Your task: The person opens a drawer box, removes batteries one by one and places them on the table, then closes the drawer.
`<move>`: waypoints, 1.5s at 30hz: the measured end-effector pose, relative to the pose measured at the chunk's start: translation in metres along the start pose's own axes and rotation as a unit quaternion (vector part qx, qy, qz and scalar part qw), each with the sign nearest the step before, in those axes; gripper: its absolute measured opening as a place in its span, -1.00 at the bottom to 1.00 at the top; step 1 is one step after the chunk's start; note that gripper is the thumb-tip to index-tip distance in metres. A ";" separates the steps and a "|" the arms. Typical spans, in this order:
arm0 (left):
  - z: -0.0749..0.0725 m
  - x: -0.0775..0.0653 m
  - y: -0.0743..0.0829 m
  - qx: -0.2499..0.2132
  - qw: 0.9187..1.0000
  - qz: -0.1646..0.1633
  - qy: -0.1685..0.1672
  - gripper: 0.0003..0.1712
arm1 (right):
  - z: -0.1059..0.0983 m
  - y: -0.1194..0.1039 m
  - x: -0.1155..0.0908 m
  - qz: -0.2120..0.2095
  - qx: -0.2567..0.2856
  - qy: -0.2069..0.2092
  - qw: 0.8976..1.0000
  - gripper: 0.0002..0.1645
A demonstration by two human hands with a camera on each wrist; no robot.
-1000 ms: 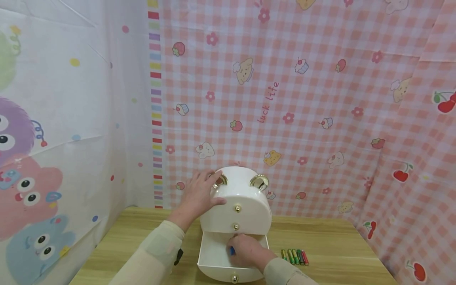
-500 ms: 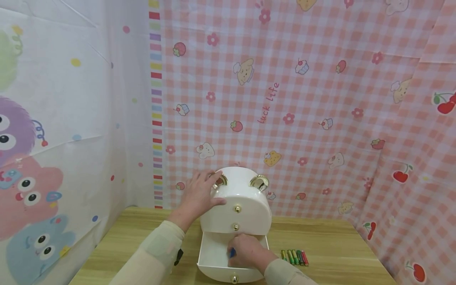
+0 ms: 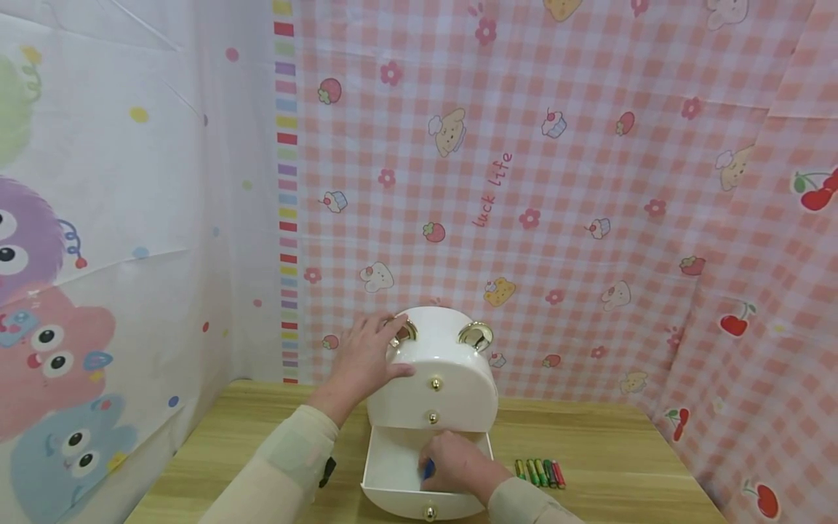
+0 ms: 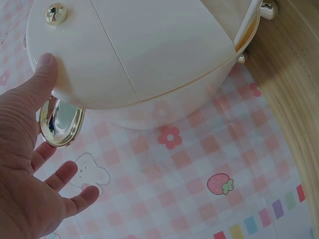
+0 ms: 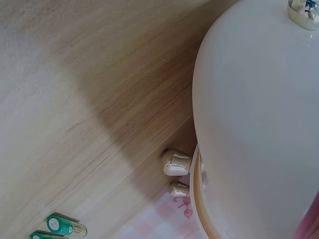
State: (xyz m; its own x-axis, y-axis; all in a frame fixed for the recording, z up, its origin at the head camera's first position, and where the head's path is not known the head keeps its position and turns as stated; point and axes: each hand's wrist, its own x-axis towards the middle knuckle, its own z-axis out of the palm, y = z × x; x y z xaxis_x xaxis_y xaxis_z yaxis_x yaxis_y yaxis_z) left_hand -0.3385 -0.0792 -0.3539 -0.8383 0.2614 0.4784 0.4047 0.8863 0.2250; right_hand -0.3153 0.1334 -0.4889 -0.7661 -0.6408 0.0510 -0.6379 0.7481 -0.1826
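A white rounded drawer box (image 3: 458, 397) with gold ears and knobs stands on the table, its bottom drawer (image 3: 394, 458) pulled out. My left hand (image 3: 362, 356) rests on the box's upper left. In the left wrist view its thumb (image 4: 44, 74) touches the front near the gold ear (image 4: 62, 122), the other fingers spread and loosely extended. Inside the drawer, my right hand (image 3: 458, 462) curls its fingers round a small blue thing (image 3: 428, 469), mostly hidden, so its kind is unclear. The right wrist view shows mainly the drawer front (image 5: 254, 109).
To the right of the box, several batteries (image 3: 540, 473) lie in a row on the wooden table (image 3: 609, 451); green ones (image 5: 61, 225) show in the right wrist view. A small black object (image 3: 328, 471) sits by the left sleeve. Patterned cloth (image 3: 511, 240) hangs behind.
The right hand and the blue thing have shifted very slightly within the drawer. The left hand keeps its place on the box.
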 end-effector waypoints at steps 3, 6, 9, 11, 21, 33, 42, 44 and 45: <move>0.000 0.000 0.000 0.001 1.000 0.001 -0.001 0.09 | 0.000 0.000 -0.001 -0.002 0.007 0.005 1.000 -0.78; 0.000 0.000 0.000 0.001 1.000 0.002 0.001 0.08 | 0.000 -0.001 -0.002 0.005 0.028 0.007 1.000 -0.79; -0.001 0.000 0.000 -0.001 1.000 0.004 0.002 0.08 | 0.000 -0.001 -0.004 0.013 0.057 0.012 0.998 -0.79; 0.000 0.000 0.000 -0.001 1.000 0.005 0.003 0.09 | -0.002 -0.002 -0.005 0.018 0.079 0.014 0.997 -0.80; -0.001 0.001 0.000 0.000 1.000 0.003 0.000 0.09 | -0.008 -0.003 -0.009 0.032 0.143 0.014 0.989 -0.74; 0.000 0.000 -0.001 -0.006 1.000 0.003 0.001 0.09 | -0.013 -0.003 -0.015 0.022 0.175 0.017 0.984 -0.72; 0.001 0.001 -0.001 -0.003 1.000 0.004 0.002 0.10 | -0.022 -0.004 -0.017 0.011 0.188 0.017 0.982 -0.70; 0.001 0.001 -0.002 -0.003 1.000 0.003 0.001 0.10 | -0.023 -0.004 -0.018 0.010 0.185 0.017 0.983 -0.69; 0.001 0.001 -0.002 -0.004 1.000 0.002 0.000 0.10 | -0.024 -0.004 -0.019 0.008 0.182 0.017 0.983 -0.68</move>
State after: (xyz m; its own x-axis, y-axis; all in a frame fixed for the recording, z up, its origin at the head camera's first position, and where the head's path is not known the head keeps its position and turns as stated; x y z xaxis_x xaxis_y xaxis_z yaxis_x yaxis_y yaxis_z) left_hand -0.3406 -0.0798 -0.3550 -0.8368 0.2638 0.4798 0.4105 0.8821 0.2310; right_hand -0.2999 0.1467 -0.4654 -0.7817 -0.6190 0.0764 -0.5599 0.6424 -0.5234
